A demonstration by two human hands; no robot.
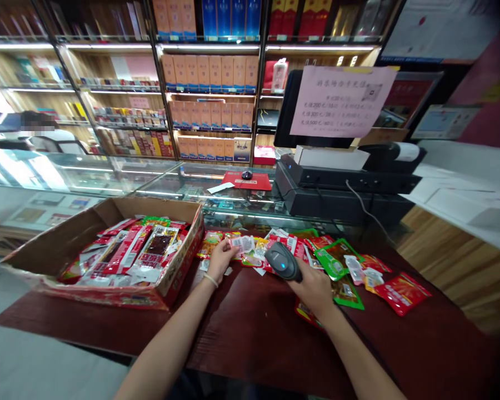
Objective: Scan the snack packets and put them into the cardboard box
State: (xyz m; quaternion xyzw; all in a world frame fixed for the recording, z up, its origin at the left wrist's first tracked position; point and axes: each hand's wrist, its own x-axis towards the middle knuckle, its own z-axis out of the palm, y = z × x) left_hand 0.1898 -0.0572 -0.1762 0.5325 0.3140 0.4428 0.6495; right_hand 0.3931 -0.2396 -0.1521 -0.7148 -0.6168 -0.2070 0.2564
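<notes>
My right hand is wrapped round the handle of a dark grey barcode scanner, which shows a small blue light. With my left hand I pinch a small clear and pinkish snack packet, held in front of the scanner's head. Around both hands lie several snack packets, mostly red ones, with a green packet right of the scanner and a red packet farther right. Left of my left hand stands an open cardboard box filled with red and clear snack packets.
A dark red counter runs under everything. Behind it are a glass display case, a computer mouse on a red mat and a black cash register with a pink paper sign. A person sits far left.
</notes>
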